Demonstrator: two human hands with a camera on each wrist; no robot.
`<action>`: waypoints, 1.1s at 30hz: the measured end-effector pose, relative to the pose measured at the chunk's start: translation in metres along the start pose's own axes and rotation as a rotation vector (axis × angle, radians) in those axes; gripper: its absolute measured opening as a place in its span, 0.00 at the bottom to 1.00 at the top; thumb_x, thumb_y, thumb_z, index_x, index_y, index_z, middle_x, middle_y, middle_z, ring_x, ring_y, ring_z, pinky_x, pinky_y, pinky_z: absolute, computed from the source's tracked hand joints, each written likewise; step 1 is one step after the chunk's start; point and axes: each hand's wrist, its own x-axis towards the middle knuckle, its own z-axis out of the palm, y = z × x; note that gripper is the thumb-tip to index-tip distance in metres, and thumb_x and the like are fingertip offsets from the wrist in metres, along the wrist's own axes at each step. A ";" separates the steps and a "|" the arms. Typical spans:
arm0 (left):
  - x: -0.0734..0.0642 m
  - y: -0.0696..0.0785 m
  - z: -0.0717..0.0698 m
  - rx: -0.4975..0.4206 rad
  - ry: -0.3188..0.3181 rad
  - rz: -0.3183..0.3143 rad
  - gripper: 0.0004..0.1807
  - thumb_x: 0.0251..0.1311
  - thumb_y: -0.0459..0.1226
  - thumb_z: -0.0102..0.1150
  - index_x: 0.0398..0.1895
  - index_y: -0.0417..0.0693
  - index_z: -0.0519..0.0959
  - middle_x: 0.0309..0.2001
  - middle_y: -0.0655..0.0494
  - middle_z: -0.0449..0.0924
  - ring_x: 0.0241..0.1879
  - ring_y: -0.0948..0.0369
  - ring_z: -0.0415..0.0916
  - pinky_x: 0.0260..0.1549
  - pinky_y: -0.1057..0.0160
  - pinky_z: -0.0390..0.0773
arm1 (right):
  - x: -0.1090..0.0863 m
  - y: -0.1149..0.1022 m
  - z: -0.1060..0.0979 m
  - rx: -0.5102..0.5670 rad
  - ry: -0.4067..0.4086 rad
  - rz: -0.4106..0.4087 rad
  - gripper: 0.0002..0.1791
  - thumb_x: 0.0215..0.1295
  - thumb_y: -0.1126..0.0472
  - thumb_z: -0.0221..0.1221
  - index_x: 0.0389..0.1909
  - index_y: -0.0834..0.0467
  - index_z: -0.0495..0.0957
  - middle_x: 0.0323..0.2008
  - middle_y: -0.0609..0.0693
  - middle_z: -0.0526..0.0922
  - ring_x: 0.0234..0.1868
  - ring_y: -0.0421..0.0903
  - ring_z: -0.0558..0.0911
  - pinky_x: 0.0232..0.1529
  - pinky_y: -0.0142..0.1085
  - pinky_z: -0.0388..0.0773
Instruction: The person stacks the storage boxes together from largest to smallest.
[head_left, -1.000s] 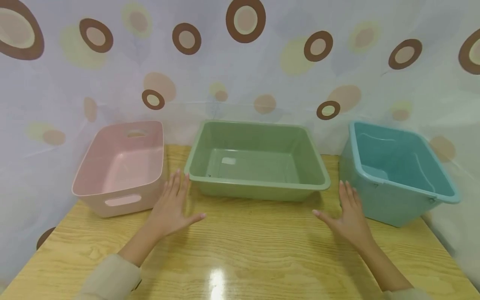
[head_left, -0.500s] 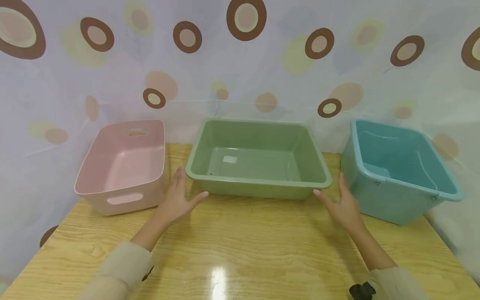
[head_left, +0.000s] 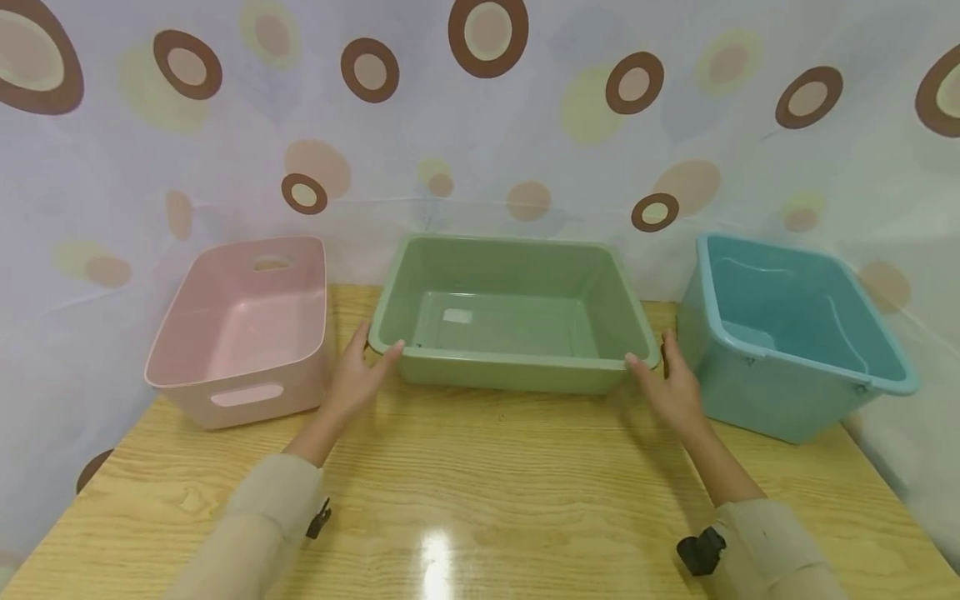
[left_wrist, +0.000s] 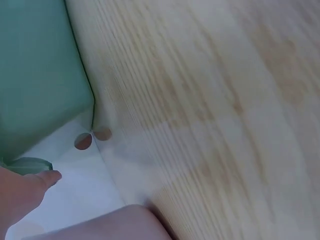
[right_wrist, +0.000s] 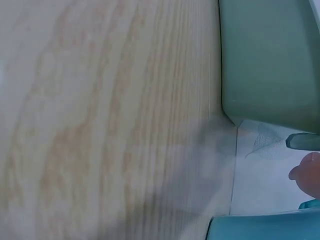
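A rectangular green plastic tub [head_left: 502,377] rests on the wooden table between two other containers. At its front left corner my left hand [head_left: 354,377] grips the rim, thumb over the front edge and fingers along the side. My right hand [head_left: 675,393] holds the front right corner the same way, its thumb on the rim. In the left wrist view a fingertip [left_wrist: 49,178] overlaps the tub's rim corner. Curled fingers [right_wrist: 307,175] show beside the rim in the right wrist view. The undersides of both hands are hidden.
A pink basket [head_left: 247,367] with handle slots stands close on the left hand's outer side. A deep blue bin [head_left: 787,400] stands just right of the right hand. Behind the wooden table [head_left: 510,475] hangs a circle-patterned cloth [head_left: 480,142].
Both hands have moved inward and up to the green tub's front corners. Their thumbs have come from in front of the tub onto its rim. The containers keep their places.
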 end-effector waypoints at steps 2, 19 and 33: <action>0.004 0.001 0.002 -0.037 0.020 0.007 0.45 0.61 0.56 0.49 0.73 0.46 0.43 0.71 0.43 0.51 0.70 0.47 0.49 0.68 0.46 0.54 | 0.004 -0.001 0.000 0.042 -0.006 -0.004 0.46 0.67 0.42 0.46 0.71 0.54 0.25 0.73 0.54 0.30 0.72 0.60 0.37 0.70 0.57 0.42; 0.020 -0.005 0.002 -0.344 0.055 -0.059 0.43 0.65 0.50 0.46 0.73 0.41 0.37 0.74 0.47 0.37 0.73 0.53 0.37 0.72 0.58 0.44 | 0.021 0.002 0.000 0.186 0.011 0.070 0.44 0.68 0.47 0.46 0.71 0.56 0.28 0.73 0.51 0.32 0.73 0.53 0.37 0.73 0.46 0.39; 0.026 -0.004 0.003 -0.374 0.077 -0.067 0.38 0.67 0.44 0.46 0.73 0.40 0.41 0.73 0.44 0.41 0.73 0.52 0.40 0.71 0.57 0.46 | 0.020 0.003 -0.005 0.184 -0.078 0.086 0.45 0.67 0.43 0.45 0.71 0.53 0.27 0.72 0.50 0.26 0.73 0.53 0.32 0.73 0.50 0.37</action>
